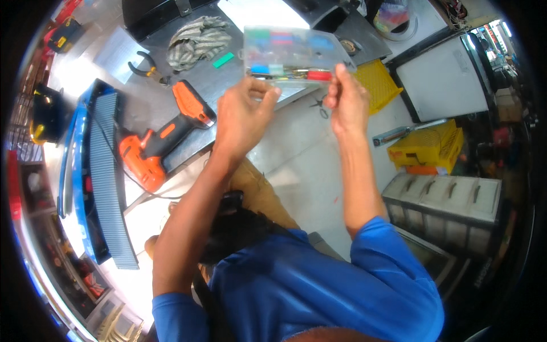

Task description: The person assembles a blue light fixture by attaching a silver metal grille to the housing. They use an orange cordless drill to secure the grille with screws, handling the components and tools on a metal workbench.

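A clear plastic parts box (296,50) is held up between my two hands above the near edge of the grey workbench. Through its walls show small blue, green and red pieces, slightly blurred. My left hand (245,114) has its fingers curled at the box's near left corner, the thumb pointing right along the edge. At the near right corner my right hand (348,105) grips with thumb and fingers closed. An orange and black power drill (165,132) lies on the bench, left of my left hand.
On the workbench (134,105) lie a striped cloth (199,41), a green strip (223,60), orange-handled pliers (149,69) and a blue case with a ribbed panel (109,176). Scissors (320,108) lie below, on the pale floor. Yellow crates (427,147) and a drawer unit (441,196) stand right.
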Tool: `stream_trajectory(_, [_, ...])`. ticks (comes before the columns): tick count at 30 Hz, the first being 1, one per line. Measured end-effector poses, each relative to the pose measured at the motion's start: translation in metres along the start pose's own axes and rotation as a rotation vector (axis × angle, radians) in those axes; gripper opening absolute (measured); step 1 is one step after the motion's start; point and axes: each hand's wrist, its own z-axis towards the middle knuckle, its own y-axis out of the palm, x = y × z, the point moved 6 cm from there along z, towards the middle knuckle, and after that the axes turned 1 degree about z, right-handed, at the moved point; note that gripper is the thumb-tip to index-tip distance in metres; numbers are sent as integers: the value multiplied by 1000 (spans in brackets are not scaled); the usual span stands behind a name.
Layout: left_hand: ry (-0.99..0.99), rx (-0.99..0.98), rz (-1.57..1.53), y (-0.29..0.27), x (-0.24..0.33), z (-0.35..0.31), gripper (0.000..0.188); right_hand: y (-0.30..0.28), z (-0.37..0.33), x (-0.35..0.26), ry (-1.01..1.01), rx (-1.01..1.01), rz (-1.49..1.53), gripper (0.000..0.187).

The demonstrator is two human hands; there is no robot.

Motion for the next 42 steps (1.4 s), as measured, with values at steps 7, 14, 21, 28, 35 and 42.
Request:
stream_trajectory(7, [453, 108, 637, -4, 29, 16, 24, 15, 9, -27, -39, -64, -8, 27])
stream_trajectory(14, [398, -136, 834, 1, 28, 70, 17, 20, 16, -36, -47, -115, -8, 27])
stream_trajectory(21, [539, -278, 951, 9, 38, 83, 19, 12, 15, -25, -56, -164, -44, 25])
stream_trajectory(28, [736, 67, 858, -8, 52, 19, 23, -1, 29, -17, -86, -237, -107, 24])
stream_trajectory(35, [517, 163, 361, -47, 45, -115, 20, -12, -31, -8, 253, -469, -647, 23])
stream_trajectory(42, [65, 205, -167, -133, -4, -244, 25, 160, -145, -5, -983, -1091, -938, 56])
